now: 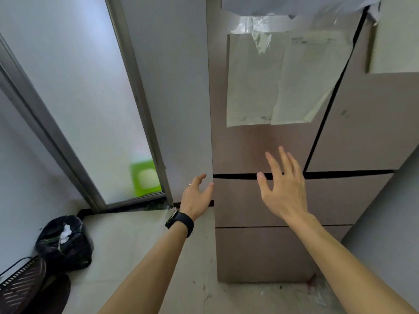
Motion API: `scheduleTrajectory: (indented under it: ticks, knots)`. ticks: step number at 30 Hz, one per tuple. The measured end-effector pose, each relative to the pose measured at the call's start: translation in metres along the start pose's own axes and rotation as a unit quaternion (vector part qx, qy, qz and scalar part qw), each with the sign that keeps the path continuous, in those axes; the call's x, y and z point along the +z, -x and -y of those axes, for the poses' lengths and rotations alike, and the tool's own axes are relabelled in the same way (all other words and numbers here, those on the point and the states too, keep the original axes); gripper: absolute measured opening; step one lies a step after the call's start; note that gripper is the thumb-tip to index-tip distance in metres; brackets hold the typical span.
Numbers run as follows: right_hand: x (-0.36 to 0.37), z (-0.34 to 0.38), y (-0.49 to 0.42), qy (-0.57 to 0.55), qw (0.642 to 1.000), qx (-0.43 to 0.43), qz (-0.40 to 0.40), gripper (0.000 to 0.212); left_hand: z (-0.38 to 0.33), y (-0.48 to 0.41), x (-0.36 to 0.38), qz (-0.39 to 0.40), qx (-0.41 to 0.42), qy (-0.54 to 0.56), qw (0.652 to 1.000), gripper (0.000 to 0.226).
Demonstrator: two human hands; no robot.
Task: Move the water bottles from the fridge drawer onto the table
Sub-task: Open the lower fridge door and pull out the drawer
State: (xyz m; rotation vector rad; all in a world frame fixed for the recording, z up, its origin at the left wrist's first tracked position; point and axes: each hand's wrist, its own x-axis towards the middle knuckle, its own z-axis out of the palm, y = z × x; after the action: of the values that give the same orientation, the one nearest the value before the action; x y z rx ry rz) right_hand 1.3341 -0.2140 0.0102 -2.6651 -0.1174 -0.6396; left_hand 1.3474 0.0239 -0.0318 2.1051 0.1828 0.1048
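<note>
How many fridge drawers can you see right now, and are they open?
2, both shut. The upper drawer is behind the open right hand and beside the left hand; the lower drawer sits beneath it. No bottles show; they may be inside.

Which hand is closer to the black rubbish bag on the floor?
Left. The left hand, open at the fridge's left edge, is up and right of the black rubbish bag. The right hand, open in front of the drawer fronts, is farther right.
</note>
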Motion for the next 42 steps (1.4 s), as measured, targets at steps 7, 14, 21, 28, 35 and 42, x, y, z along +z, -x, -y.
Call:
scheduleTrajectory:
  ticks: [7, 14, 21, 28, 35, 42]
  knots:
    - [0.043, -0.018, -0.091, 0.061, 0.989, -0.076, -0.114, 0.077, 0.004, -0.057, 0.027, 0.024, -0.072, 0.141, 0.987, 0.063]
    - [0.092, -0.044, -0.121, 0.062, 0.973, -0.117, -0.190, 0.084, 0.014, -0.067, 0.056, -0.005, -0.099, 0.178, 0.979, 0.054]
    - [0.107, -0.048, -0.128, 0.054, 0.952, -0.137, -0.268, 0.081, 0.028, -0.077, 0.063, -0.054, -0.084, 0.178, 0.979, 0.025]
    - [0.106, -0.047, -0.129, 0.055, 0.950, -0.139, -0.273, 0.081, 0.026, -0.072, 0.061, -0.113, -0.077, 0.122, 0.983, 0.029]
    - [0.098, -0.045, -0.125, 0.069, 0.960, -0.129, -0.237, 0.080, 0.014, -0.064, 0.051, -0.095, -0.093, 0.074, 0.988, 0.041]
    - [0.073, -0.026, -0.091, 0.020, 0.982, -0.087, -0.167, 0.072, 0.021, -0.039, 0.042, -0.037, -0.045, -0.010, 0.998, 0.034]
